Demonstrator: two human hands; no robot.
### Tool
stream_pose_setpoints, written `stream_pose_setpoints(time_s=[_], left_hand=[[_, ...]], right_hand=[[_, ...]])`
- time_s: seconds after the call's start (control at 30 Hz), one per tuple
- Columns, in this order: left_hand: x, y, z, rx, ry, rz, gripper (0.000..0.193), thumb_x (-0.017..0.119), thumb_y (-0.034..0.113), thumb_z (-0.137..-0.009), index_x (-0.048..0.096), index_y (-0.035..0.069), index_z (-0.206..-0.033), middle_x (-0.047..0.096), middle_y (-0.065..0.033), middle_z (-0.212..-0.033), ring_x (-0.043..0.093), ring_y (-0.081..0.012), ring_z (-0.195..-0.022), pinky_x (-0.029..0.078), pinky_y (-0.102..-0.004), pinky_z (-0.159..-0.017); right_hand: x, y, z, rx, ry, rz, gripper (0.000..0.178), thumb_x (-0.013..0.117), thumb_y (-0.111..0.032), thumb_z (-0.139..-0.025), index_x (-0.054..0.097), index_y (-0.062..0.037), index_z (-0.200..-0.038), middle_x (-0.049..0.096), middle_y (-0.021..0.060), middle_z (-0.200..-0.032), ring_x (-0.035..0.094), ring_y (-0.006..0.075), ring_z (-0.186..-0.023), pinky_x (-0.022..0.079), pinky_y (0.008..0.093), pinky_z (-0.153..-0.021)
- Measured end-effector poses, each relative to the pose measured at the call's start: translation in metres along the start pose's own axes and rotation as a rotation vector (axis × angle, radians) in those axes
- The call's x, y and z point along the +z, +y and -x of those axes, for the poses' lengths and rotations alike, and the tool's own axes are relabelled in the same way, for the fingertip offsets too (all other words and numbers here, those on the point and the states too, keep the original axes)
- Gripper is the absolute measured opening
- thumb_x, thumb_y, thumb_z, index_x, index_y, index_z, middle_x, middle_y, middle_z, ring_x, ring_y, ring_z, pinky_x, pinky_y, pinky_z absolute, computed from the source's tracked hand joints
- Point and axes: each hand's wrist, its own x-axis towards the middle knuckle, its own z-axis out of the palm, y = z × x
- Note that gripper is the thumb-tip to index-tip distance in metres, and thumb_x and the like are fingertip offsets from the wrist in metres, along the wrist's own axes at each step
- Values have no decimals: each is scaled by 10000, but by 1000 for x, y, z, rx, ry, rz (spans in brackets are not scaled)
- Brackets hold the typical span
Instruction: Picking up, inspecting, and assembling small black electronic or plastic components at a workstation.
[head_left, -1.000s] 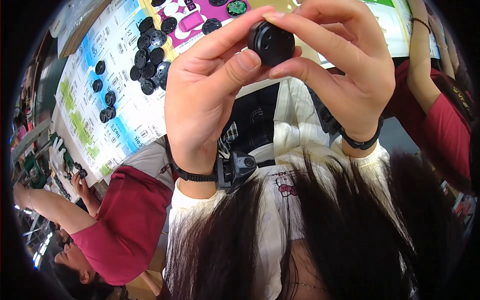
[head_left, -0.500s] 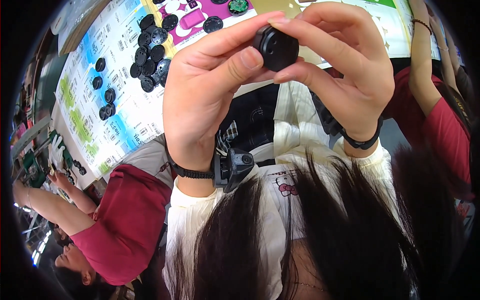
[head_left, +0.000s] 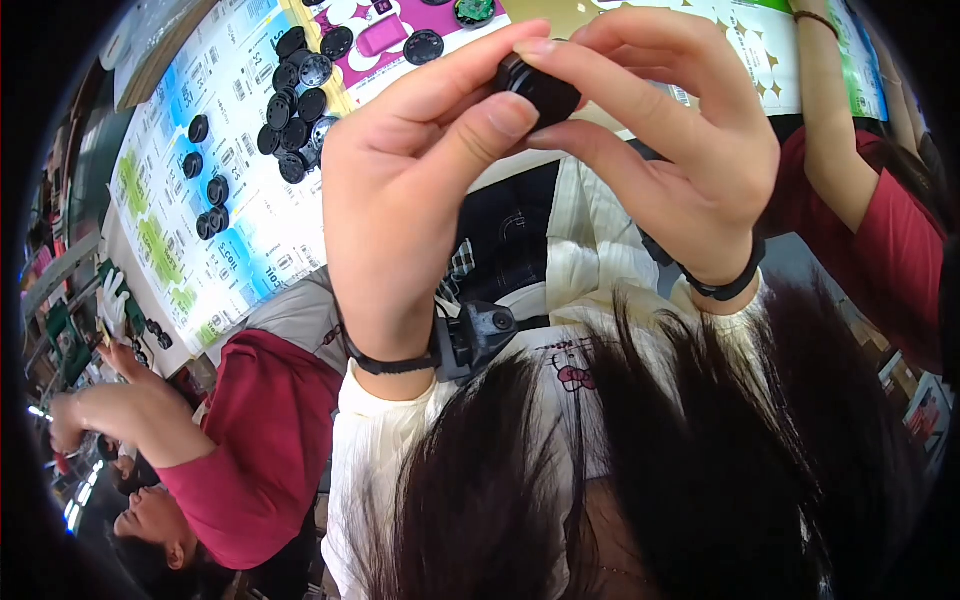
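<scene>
Looking down now on a table (head_left: 505, 172), spread with white printed sheets (head_left: 250, 195). Over to a person in a red shirt (head_left: 265, 440), just beside the table's near left corner, with one bare arm bent. Back to the centre, seeing a left hand (head_left: 405, 165) and a right hand (head_left: 690, 150) lifted over the table's near edge, fingertips close together. Pinching narrowly with the left, thumb on the near side; pinching with the right too, forefinger on top, thumb below. On the left part of the table, finding a pile of black discs (head_left: 292, 115), some overlapping. And gripped between both hands, above the table's near edge, showing a black puck (head_left: 543, 97), tilted. Toward the table's far side, spotting a green-centred disc (head_left: 475, 10). Farther left on the table, counting five loose discs (head_left: 217, 190).
</scene>
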Motion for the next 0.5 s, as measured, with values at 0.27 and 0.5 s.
stream_pose_setpoints(time_s=[0.27,0.5], left_hand=[[15,-11,10,298,203,-223,233,468,-49,-792,500,-96,-1017,575,-141,-932,557,-159,-842,460,-234,-713],[6,-24,2,563,292,-565,161,495,-72,-748,565,-18,-883,593,-69,-753,568,-93,-669,445,-188,-579]], right_hand=[[32,19,11,-84,120,-203,314,620,-17,-659,586,-17,-971,544,86,-855,552,151,-717,454,215,-616],[58,23,16,208,104,-805,241,543,-23,-779,541,50,-1009,556,116,-960,565,140,-782,458,213,-671]])
